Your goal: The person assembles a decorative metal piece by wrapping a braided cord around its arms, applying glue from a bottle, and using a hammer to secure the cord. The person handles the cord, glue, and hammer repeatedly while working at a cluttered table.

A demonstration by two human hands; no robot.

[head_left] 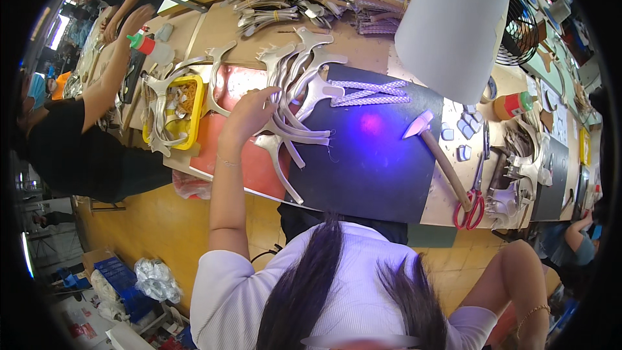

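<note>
My left hand [254, 114] reaches over a pile of silver Y-shaped shoe straps [304, 78]. Its fingers are closed on the edge of one strap at the pile's left side; the fingertips are partly hidden. Several straps overhang a black mat [363, 162], with loose threads at their ends. White braided straps [369, 93] lie across the mat's far edge. A hammer [444, 162] with a pale head and wooden handle rests on the mat's right side. At the lower right my right arm bends back with a bracelet at the wrist, and the hand itself is out of the picture.
A yellow basket [192, 131] stands left on a red board [206, 142]. Red-handled scissors [473, 204], a glue bottle [515, 105] and grey blocks [468, 124] lie right. A large grey lamp shade [453, 26] hangs over the far side. A co-worker's arm [107, 91] reaches in from the left.
</note>
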